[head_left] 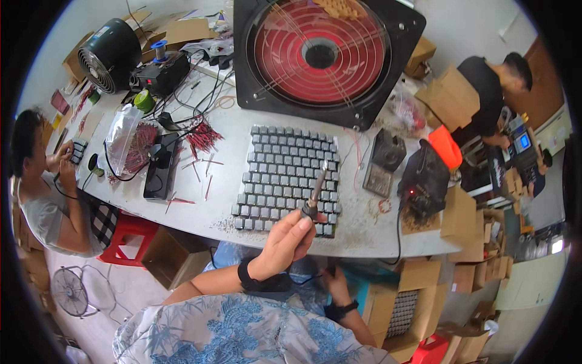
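Note:
My left hand (284, 244) is closed round a soldering iron (317, 193), whose metal tip points up and away from me. The iron stands out over the right part of a panel of small grey square blocks (273, 165), laid in close rows on the white table. Whether the tip touches a block I cannot tell. Below the table edge, near my lap, my right hand (337, 286) has its fingers curled in shadow. A dark cord (310, 279) runs beside that hand, and what it grips is hidden.
A big red-and-black fan (319, 54) stands behind the panel. Right of it are an iron stand (383, 155) and a black soldering station (424, 182). Red wires (203, 138) lie left. An open carton (418, 276) holds more blocks. Co-workers sit left (51, 182) and stand right (485, 91).

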Demonstrator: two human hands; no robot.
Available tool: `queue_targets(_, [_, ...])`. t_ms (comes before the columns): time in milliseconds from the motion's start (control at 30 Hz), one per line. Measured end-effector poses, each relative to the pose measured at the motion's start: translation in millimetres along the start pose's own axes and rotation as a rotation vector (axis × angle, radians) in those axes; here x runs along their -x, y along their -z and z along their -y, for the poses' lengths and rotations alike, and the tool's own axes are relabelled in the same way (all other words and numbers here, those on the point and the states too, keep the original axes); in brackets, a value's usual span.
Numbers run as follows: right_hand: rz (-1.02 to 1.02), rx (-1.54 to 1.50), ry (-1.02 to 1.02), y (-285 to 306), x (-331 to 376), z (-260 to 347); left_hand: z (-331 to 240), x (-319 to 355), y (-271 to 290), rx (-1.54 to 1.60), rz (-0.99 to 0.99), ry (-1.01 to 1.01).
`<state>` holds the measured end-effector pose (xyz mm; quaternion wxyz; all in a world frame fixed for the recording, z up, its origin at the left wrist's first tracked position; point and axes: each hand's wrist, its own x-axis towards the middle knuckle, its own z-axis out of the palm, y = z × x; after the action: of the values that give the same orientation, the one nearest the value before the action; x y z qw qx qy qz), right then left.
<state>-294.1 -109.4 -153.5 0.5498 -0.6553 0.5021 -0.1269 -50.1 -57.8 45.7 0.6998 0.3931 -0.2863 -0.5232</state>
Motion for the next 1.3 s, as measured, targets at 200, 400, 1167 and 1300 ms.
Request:
queue_targets(200, [-0.1, -0.138, -0.095, 67, 89, 59, 11, -2, 5, 0.018, 0.072, 0.073])
queue_targets(400, [-0.451, 0.194, 0.284, 102, 61, 161, 12, -10, 0, -0.061, 0.166, 0.113])
queue_targets(1167, [-0.379, 0.721, 0.74, 117, -17, 256, 41, -37, -13, -0.093, 0.298, 0.286])
queue_targets(1300, [-0.407, 0.665, 0.672, 121, -17, 258, 42, -38, -14, -0.112, 0.279, 0.278])
